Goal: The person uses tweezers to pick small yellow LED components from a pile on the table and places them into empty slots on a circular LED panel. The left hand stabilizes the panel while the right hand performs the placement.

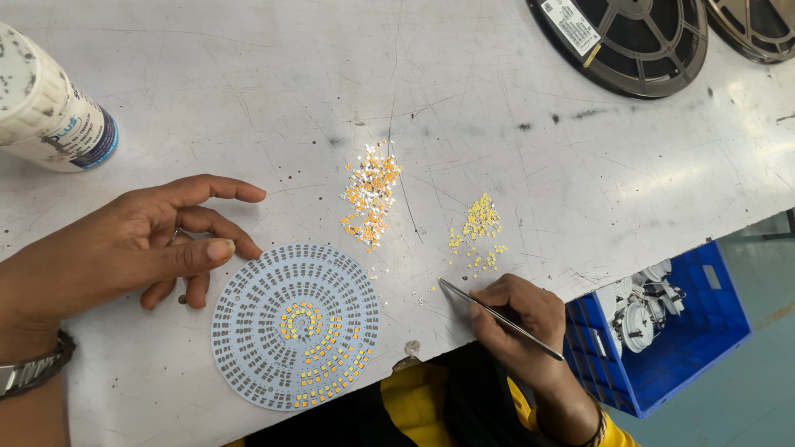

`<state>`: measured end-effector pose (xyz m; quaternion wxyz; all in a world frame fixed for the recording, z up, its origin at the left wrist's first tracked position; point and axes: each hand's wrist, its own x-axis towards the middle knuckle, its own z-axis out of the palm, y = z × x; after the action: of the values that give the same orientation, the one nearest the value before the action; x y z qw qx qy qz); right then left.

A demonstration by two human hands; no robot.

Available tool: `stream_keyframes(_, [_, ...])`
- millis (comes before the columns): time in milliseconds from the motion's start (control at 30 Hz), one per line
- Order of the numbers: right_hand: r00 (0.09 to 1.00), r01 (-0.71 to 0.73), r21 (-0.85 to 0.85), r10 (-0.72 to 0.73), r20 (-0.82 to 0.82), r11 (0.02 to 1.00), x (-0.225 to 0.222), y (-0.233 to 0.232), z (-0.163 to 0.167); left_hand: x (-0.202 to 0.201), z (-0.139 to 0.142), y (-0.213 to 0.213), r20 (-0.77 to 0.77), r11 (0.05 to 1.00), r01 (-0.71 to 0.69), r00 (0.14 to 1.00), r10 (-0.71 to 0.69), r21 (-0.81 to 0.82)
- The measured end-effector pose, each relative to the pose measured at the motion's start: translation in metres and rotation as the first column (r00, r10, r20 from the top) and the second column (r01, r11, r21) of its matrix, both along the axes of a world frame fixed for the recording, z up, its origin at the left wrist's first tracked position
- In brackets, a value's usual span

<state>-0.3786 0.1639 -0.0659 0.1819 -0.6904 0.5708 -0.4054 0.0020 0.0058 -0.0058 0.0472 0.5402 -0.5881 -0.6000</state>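
Note:
A round white circuit board [295,325] lies near the table's front edge, with small yellow chips set in its inner rings and lower right part. My left hand [157,244] rests on the table at the board's upper left edge, fingers spread, thumb touching the rim. My right hand [520,319] grips thin metal tweezers [497,315], whose tip points left toward scattered chips just right of the board. Two loose heaps of chips lie beyond: an orange and silver heap [370,199] and a smaller yellow heap [478,230].
A white cylindrical container [50,108] lies at the far left. Two dark component reels [629,37] sit at the table's far right. A blue crate [679,335] with white round parts stands below the table's right edge. The grey table [497,116] is scratched.

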Motion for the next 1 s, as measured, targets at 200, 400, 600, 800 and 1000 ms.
stream_keyframes(200, [1.0,0.001,-0.019,-0.001,-0.003,1.0,-0.003,0.003,-0.005,-0.001,0.001,0.0,0.014,1.0,0.002,1.0,-0.002,-0.006])
stream_keyframes(400, [0.999,0.045,-0.02,-0.046,-0.014,0.999,0.003,0.008,-0.001,0.0,-0.002,0.003,-0.007,1.0,0.009,1.0,-0.009,-0.008])
stream_keyframes(600, [0.998,0.049,-0.006,-0.049,-0.025,0.999,0.004,0.005,0.003,0.002,-0.003,0.003,-0.02,1.0,0.015,1.0,-0.016,-0.009])
stream_keyframes(800, [0.999,0.034,-0.01,-0.034,-0.017,0.999,0.004,0.003,0.002,0.0,-0.004,0.001,-0.029,1.0,0.024,0.999,-0.025,-0.019])
stream_keyframes(1000, [0.999,-0.022,-0.021,0.021,-0.035,1.0,0.021,0.005,0.005,0.001,0.005,0.004,-0.172,0.993,0.074,0.981,-0.089,-0.091])
